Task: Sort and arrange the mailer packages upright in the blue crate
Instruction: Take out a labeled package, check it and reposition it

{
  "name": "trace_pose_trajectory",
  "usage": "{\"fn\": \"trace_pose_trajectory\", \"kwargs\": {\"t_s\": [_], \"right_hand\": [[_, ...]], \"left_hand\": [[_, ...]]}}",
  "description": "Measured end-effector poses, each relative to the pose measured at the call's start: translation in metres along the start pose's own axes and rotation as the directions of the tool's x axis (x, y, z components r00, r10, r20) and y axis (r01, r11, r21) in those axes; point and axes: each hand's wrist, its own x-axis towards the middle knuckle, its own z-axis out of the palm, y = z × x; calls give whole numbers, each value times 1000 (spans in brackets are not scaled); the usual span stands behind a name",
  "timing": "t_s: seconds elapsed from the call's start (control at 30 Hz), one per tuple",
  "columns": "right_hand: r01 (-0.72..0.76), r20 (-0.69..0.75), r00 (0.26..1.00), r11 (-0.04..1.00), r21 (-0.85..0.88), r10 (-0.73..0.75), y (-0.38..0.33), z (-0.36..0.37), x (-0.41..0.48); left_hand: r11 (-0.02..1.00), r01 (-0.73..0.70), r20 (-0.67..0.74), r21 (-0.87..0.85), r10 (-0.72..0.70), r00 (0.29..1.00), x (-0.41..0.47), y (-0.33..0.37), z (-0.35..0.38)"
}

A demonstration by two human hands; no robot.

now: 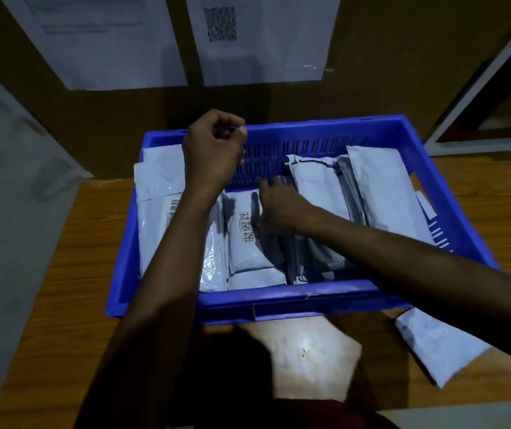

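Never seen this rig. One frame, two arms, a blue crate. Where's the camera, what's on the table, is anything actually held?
There is no robot here. A person works bare-handed, and the single picture comes from a wide-angle camera on their head, looking forward and down. On the wooden table stands a blue crate with grey mailer packages packed side by side in it. One more mailer lies on the table outside the crate, at the near right. The right hand reaches with straight fingers in among the middle packages and touches them. The left hand is at the crate's far rim with its fingers curled. Whether it pinches the rim is unclear.
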Motion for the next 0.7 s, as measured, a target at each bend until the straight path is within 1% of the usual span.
{"fn": "trace_pose_trajectory", "kwargs": {"t_s": [0.03, 0.07, 0.1, 0.17, 0.23, 0.33, 0.4, 0.43, 0.47, 0.5, 0.53, 0.6, 0.63, 0.7], "right_hand": [[67, -24, 997, 998, -20, -68, 2, 0, 1], [133, -13, 991, 990, -39, -134, 4, 1, 3], [200, 26, 980, 978, -60, -199, 5, 3, 4], [307, 158, 944, 948, -90, -290, 5, 10, 8], [348, 277, 908, 934, -84, -314, 6, 17, 12], [378, 333, 881, 923, -65, -337, 12, 16, 15], [374, 351, 869, 927, -6, -349, 14, 0, 9], [366, 337, 871, 930, 42, -358, 16, -12, 5], [358, 292, 884, 930, 79, -365, 18, -28, -1], [347, 216, 906, 932, 109, -363, 21, -44, -5], [319, 124, 934, 939, 124, -334, 27, -60, -11], [230, -48, 973, 965, 129, -226, 44, -86, -23], [188, -114, 978, 974, 124, -174, 56, -95, -27], [130, -184, 978, 979, 157, -100, 80, -103, -37]], "left_hand": [[1000, 3, 2, 0, -3, 1000, 0, 0, 0], [1000, 8, 11, -1, -8, 1000, 1, -1, 0], [1000, 13, 26, 0, -13, 1000, 1, -1, 1], [1000, 18, 62, 16, -19, 998, 0, -3, 3], [999, 21, 92, 27, -24, 995, -1, -4, 4], [999, 31, 112, 33, -34, 993, -1, -4, 7], [999, 36, 125, 21, -39, 991, -2, -5, 8], [999, 39, 132, 10, -40, 990, -3, -5, 9], [999, 40, 136, 3, -40, 990, -4, -5, 10], [999, 40, 141, 7, -41, 989, -5, -6, 11], [999, 42, 148, 10, -43, 988, -5, -6, 13], [997, 74, 163, 0, -73, 984, -8, -8, 19], [996, 94, 172, -5, -91, 981, -10, -7, 23], [992, 123, 216, 42, -129, 968, -16, -9, 33]]}}
